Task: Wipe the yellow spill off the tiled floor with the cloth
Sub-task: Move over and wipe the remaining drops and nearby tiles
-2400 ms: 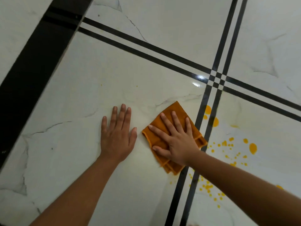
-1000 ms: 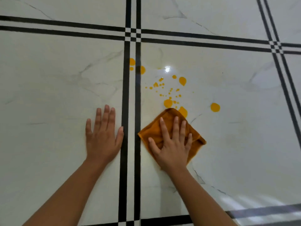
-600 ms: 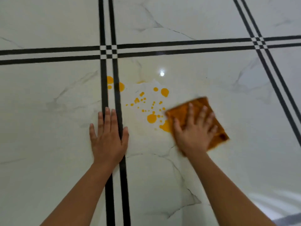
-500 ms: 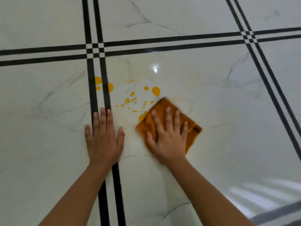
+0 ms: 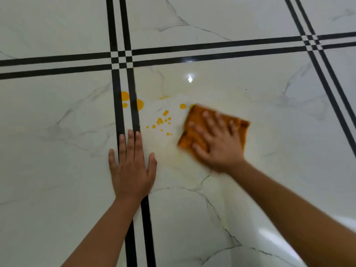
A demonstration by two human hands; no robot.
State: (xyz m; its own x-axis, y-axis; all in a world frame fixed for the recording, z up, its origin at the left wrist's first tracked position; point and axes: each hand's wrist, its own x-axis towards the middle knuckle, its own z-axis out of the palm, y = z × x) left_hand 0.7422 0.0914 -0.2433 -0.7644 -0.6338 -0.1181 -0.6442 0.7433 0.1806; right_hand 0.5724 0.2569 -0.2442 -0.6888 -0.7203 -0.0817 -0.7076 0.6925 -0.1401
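Beside the yellow spill [image 5: 159,120], right hand [image 5: 221,149] presses cloth [image 5: 240,132], fingers [image 5: 209,120] spread; left hand [image 5: 133,168] flat.

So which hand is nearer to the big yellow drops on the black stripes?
Left. The left hand lies flat just below the drops in the picture; the right hand presses the cloth farther right.

Open tiled floor [image 5: 289,151] is being offered to the right of the right hand [image 5: 218,146] and ahead of it. To the left of that hand the way is being narrowed by the left hand [image 5: 133,170], which is being pressed flat across the black stripes [image 5: 117,105]. Between the two hands only a strip of floor is being shown open, with the yellow spill [image 5: 159,121] lying just ahead of it, beside the cloth [image 5: 194,122].
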